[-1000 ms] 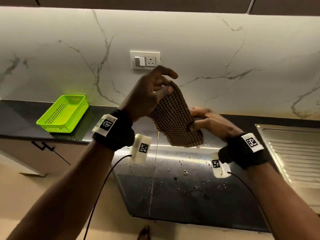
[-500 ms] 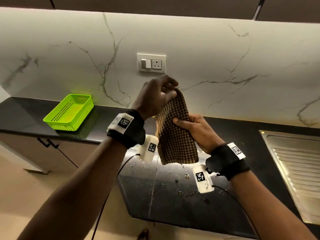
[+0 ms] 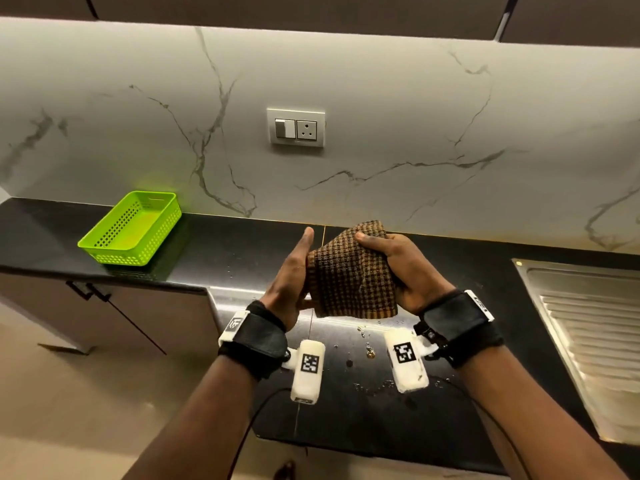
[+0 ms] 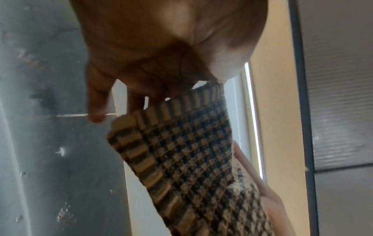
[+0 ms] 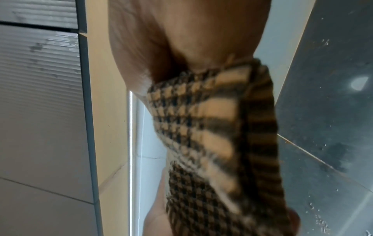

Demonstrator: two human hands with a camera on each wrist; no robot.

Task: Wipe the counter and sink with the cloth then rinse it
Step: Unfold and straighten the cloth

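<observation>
Both hands are up over the worktop [image 3: 242,251] with the cloth [image 3: 353,271] folded between them: the right hand [image 3: 405,271] is clamped on it, thumb curled over the upper fold and palm against its right side, while the left hand [image 3: 291,271] lies flat and straight-fingered against the left edge, pressing rather than gripping. To my eye the step in hand is folding the cloth into a pad before wiping, and doing it well means squaring the layers so a broad flat face meets the stone, keeping the striped hem tucked in, and giving one hand a firm hold before it goes down. Just below the cloth, droplets and wet patches [image 3: 367,351] sit on the dark stone, the obvious place to start. To the cloth's right lies the ribbed steel drainboard of the sink [image 3: 588,327], the basin itself out of frame; to its left, well apart, a green basket [image 3: 131,230] stands by the wall. Above and behind the cloth a switch and socket plate [image 3: 296,127] is set in the marbled backsplash, so water should stay low. Only the head camera shows that layout. From the left wrist, the fingers [image 4: 96,95] show extended behind the hem; the right wrist gives a blurred close view of doubled layers.
</observation>
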